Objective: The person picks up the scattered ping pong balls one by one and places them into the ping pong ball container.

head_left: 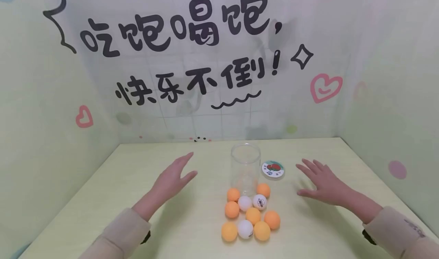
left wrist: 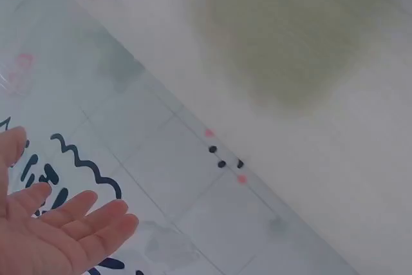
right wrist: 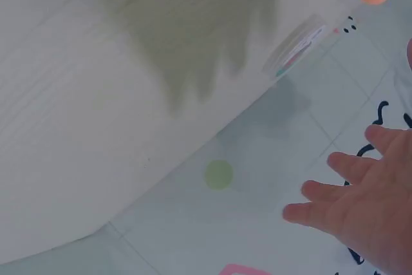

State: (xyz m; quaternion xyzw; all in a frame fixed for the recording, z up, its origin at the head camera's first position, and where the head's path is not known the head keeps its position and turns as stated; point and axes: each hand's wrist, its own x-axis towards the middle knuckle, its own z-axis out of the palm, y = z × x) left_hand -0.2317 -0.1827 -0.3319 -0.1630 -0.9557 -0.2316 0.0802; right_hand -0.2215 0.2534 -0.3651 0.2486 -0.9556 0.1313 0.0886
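My left hand (head_left: pixel 170 181) hovers over the table left of a clear plastic jar (head_left: pixel 245 167), fingers extended and holding nothing. On the other side my right hand (head_left: pixel 324 184) is also raised with spread fingers, nearest to a round lid (head_left: pixel 273 169) with a red picture. The jar stands upright without its lid. In front of it lies a loose group of orange balls (head_left: pixel 231 210) and white balls (head_left: pixel 245 229), which look like table tennis balls. In the wrist views, the left palm (left wrist: pixel 58 243) and right palm (right wrist: pixel 373 204) touch nothing.
A pale wooden table (head_left: pixel 113 198) carries everything. Behind it stands a back wall (head_left: pixel 212 125) with black lettering and drawings, and side walls (head_left: pixel 387 110) close in the left and right.
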